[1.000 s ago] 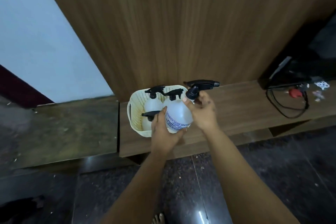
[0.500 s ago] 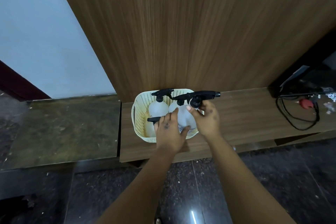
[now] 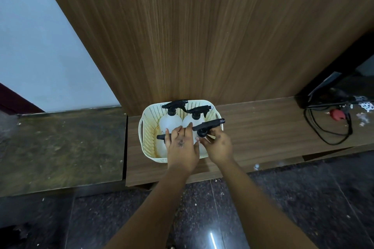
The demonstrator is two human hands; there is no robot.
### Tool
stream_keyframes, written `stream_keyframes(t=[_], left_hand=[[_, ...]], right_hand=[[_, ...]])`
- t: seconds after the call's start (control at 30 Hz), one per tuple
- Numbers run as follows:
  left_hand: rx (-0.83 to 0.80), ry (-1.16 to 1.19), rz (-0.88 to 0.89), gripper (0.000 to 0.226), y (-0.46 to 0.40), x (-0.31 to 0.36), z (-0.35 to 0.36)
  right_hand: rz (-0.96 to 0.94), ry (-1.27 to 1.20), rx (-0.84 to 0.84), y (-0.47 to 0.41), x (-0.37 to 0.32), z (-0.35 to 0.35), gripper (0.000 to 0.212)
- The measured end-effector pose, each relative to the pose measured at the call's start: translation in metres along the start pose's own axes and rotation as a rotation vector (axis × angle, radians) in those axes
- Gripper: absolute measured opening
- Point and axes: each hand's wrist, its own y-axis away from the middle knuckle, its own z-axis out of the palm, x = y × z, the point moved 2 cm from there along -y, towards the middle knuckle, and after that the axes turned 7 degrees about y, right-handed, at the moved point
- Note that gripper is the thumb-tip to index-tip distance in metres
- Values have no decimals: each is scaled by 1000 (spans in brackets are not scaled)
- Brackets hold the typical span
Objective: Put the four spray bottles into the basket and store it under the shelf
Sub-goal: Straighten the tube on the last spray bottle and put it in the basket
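Note:
A cream perforated basket (image 3: 148, 137) sits on the low wooden shelf (image 3: 263, 133) against the wood panel. Two white spray bottles with black triggers stand upright at its back (image 3: 171, 120) (image 3: 192, 120). A third bottle's black trigger (image 3: 160, 137) pokes out at the front left, its body hidden under my left hand (image 3: 181, 145). The fourth spray bottle (image 3: 208, 125) stands in the front right of the basket. My left hand lies against its body and my right hand (image 3: 218, 145) grips it just under the black trigger head.
A black cable loop (image 3: 327, 127) and a red plug (image 3: 337, 114) lie on the shelf to the right, below a dark device. A greenish stone slab (image 3: 60, 143) adjoins the shelf on the left. Dark polished floor (image 3: 303, 198) runs in front.
The fourth bottle has gone down from above the basket's rim into its front right corner, both hands following it. The camera has moved closer.

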Motion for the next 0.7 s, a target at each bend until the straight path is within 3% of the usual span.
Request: stream_keyframes(t=[0.17,0.53,0.7], left_hand=[[34,119,-71,65,-8,-5,-8],[-178,7,60,29,-20,-10,0],[-226,-65,138,27,-32,-12,1]], right_hand=[[34,-47,-51,2,7,7,31],[170,-30,-59,3,17,23,33],[132,-175,5,2,15,12,71]])
